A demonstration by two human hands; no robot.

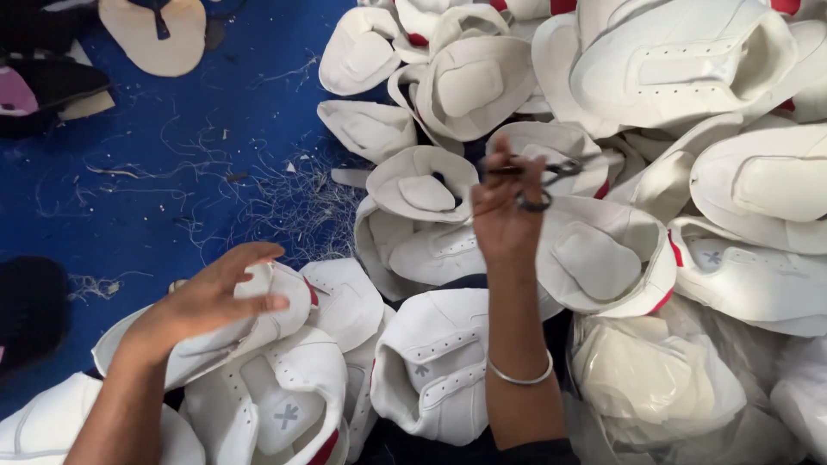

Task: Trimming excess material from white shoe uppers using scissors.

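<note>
My left hand (211,297) grips a white shoe upper (258,323) at the lower left, thumb on top, fingers curled over its edge. My right hand (504,215) is raised in the middle of the view and is closed on a small pair of metal thread snips (538,176), whose blades point right. A silver bangle (521,376) circles that wrist. Around both hands lies a big heap of white shoe uppers (689,172) with red trim, filling the right and bottom of the view.
A blue floor mat (172,172) at the left is strewn with cut white threads (301,202). A tan sandal (155,34) lies at the top left, beside dark items (43,86). A dark object (30,310) sits at the left edge.
</note>
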